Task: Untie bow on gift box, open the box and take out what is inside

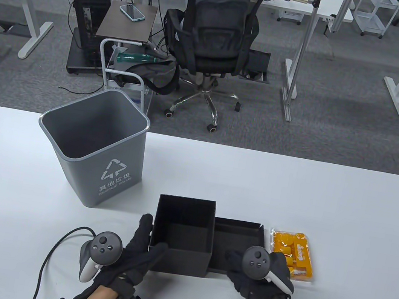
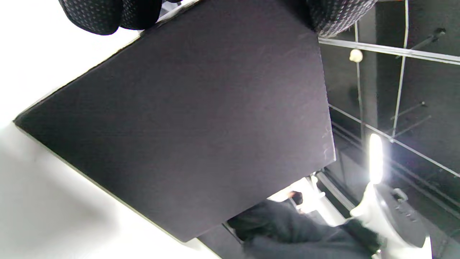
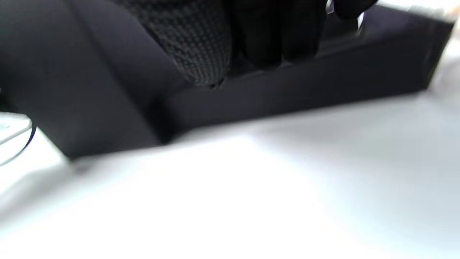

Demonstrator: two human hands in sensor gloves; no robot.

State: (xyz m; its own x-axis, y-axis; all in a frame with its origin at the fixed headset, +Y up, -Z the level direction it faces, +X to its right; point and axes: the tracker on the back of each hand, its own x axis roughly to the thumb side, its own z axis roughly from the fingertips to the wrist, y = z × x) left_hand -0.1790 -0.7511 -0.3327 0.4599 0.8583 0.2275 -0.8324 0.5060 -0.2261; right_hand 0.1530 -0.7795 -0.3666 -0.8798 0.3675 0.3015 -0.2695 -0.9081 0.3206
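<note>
The black gift box (image 1: 180, 262) stands open near the table's front edge, and I see nothing inside it. My left hand (image 1: 153, 234) holds its near left corner, fingers (image 2: 104, 14) along the left wall and thumb on the front face (image 2: 187, 126). The black lid (image 1: 236, 236) lies upside down against the box's right side. My right hand (image 1: 240, 268) is at the lid's near wall (image 3: 305, 82), with its fingers (image 3: 194, 46) curled over the rim. An orange packet (image 1: 292, 255) in clear wrap lies just right of the lid. No bow or ribbon shows.
A grey waste bin (image 1: 96, 147) stands on the white table (image 1: 325, 216) to the left, behind the box. A black cable (image 1: 52, 251) trails from my left wrist. Beyond the table, a person sits in an office chair (image 1: 213, 41).
</note>
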